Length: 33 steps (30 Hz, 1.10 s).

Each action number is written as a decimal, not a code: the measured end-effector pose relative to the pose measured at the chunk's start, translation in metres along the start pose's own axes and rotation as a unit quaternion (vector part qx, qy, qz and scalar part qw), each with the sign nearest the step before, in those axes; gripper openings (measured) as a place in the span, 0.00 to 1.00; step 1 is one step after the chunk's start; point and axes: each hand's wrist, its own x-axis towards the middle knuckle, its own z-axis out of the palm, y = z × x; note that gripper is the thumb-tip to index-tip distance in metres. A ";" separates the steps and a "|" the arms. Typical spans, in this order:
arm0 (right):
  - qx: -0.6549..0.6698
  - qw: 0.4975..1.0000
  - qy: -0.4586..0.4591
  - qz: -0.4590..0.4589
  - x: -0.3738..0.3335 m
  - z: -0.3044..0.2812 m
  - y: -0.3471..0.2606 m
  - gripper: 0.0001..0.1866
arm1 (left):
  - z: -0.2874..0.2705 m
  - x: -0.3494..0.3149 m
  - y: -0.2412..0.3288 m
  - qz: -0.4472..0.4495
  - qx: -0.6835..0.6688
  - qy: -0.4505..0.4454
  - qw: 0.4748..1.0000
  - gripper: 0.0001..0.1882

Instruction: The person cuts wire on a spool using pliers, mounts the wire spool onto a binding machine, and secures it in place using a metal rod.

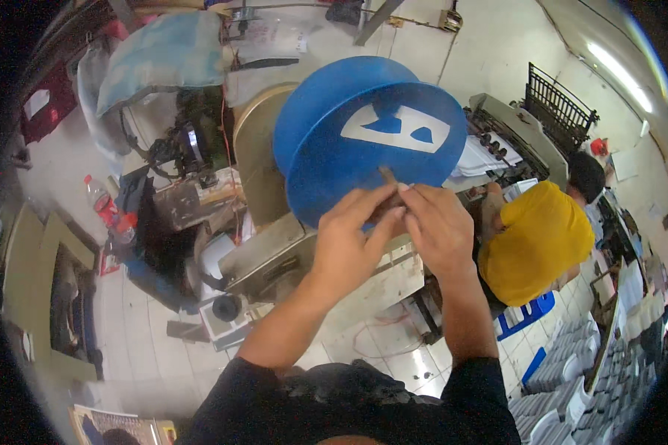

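A large blue reel with two round flanges [323, 167] stands in front of me. A white patch with cut-out shapes [378, 138] is on its near face. My left hand [352, 236] and my right hand [439, 224] meet just in front of the reel's lower part, fingertips drawn together. A short brownish rod-like piece [387, 175] shows just above the fingertips, against the blue face. Both hands are closed, and the fingers hide most of what is between them. Whether the piece is held or belongs to the reel is unclear.
Behind the reel is a tan round disc [256, 148], with a metal machine bed [274, 256] below. Dark machinery [189, 148] stands left, near a bottle with red label [100, 199]. At right a person in yellow [538, 241] sits on a blue stool [527, 317], beside paper stacks [564, 371].
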 end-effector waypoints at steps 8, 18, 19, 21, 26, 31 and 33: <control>0.312 0.940 -0.116 0.078 0.006 -0.004 0.039 0.15 | 0.009 -0.007 -0.001 -0.006 0.022 0.060 0.998 0.15; 0.468 0.850 -0.092 0.224 0.012 0.021 0.050 0.10 | 0.012 -0.006 0.008 0.053 0.259 0.106 0.959 0.18; 0.473 0.847 -0.093 0.222 0.012 0.020 0.051 0.10 | 0.015 -0.006 0.011 0.065 0.259 0.108 0.958 0.19; 0.469 0.859 -0.060 0.197 0.014 0.018 0.055 0.11 | 0.022 -0.004 0.012 0.076 0.263 0.110 0.955 0.20; 0.361 0.927 -0.090 0.044 0.047 0.005 0.054 0.10 | 0.027 -0.004 -0.005 0.057 0.339 0.142 0.928 0.23; 0.311 0.937 -0.146 -0.059 0.066 -0.008 0.057 0.12 | 0.044 0.000 -0.008 0.056 0.329 0.207 0.920 0.22; 0.289 0.942 -0.159 -0.061 0.067 -0.007 0.059 0.15 | 0.045 0.004 -0.020 0.098 0.349 0.242 0.900 0.22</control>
